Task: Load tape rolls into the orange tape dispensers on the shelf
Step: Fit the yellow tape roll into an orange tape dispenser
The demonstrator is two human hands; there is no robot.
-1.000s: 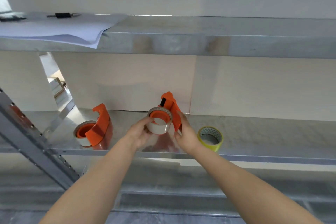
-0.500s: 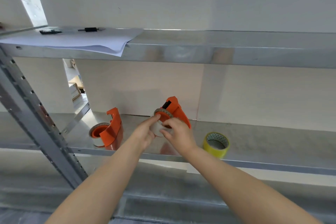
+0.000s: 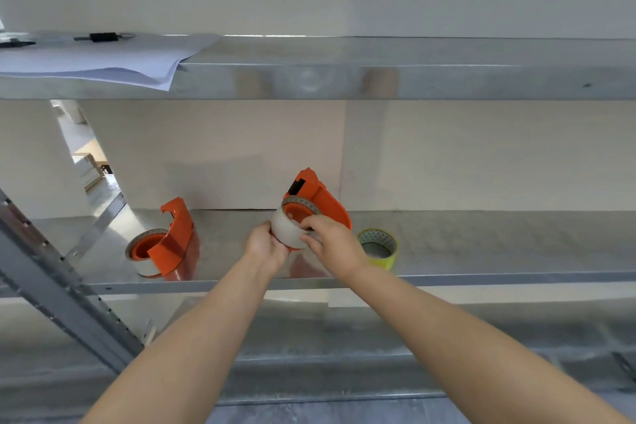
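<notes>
A whitish tape roll point(image 3: 287, 231) is held on the hub of an orange dispenser point(image 3: 321, 198) just above the shelf point(image 3: 499, 251), open core turned up toward the camera. The dispenser's long axis is tilted, narrow end pointing up and away from the hands. The roll is cupped underneath by the left hand point(image 3: 266, 246) and pinched at its rim by the right hand point(image 3: 332, 244); full seating cannot be judged. A yellow roll point(image 3: 378, 248) is seen just right of the right hand, a loaded dispenser point(image 3: 175, 239) well left of the left.
</notes>
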